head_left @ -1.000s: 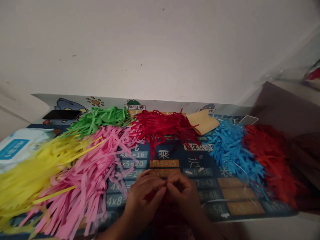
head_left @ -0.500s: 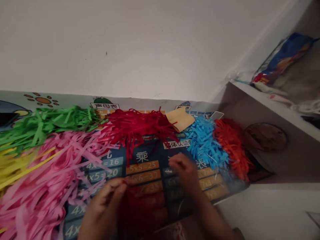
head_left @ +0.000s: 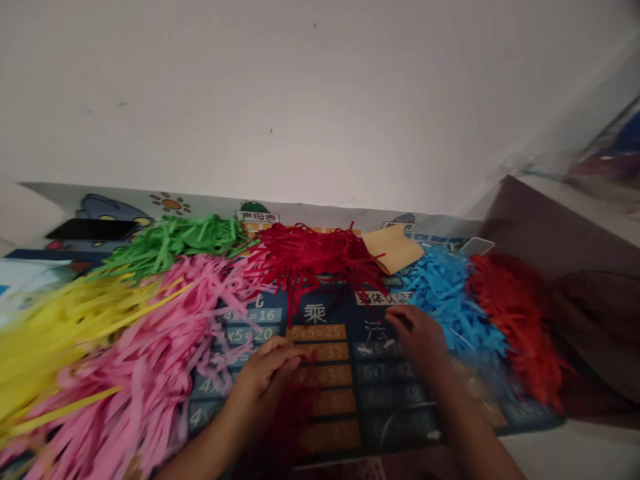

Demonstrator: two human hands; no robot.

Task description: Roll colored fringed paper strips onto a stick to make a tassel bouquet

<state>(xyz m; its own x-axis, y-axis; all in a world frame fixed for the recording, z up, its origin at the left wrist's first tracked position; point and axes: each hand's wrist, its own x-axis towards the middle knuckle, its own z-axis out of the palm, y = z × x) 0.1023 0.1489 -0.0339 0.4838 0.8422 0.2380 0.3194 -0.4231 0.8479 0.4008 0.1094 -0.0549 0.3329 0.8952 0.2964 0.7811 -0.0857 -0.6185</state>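
My left hand [head_left: 270, 367] is closed in a pinch at the lower middle, with blurred dark red strips [head_left: 295, 413] hanging from its fingers. To its right, my right hand [head_left: 417, 333] is raised over the printed mat, thumb and fingertips together; what it pinches, if anything, is too small to make out. Beyond both hands lies a pile of red strips [head_left: 320, 253], with a tan paper piece [head_left: 393, 248] at its right edge. Pink strips [head_left: 145, 353] lie left of my left hand, and blue strips [head_left: 450, 293] lie right of my right hand.
Green strips [head_left: 185, 240] and yellow strips [head_left: 65, 333] lie at the left, near a black phone [head_left: 93, 229]. Orange-red strips [head_left: 515, 320] rest beside a brown box [head_left: 560, 233] at the right. The white wall [head_left: 280, 100] rises behind the mat [head_left: 315, 313].
The view has shifted left, so the phone and more yellow strips show. Both hands remain over the mat, the left still pinching red strips.
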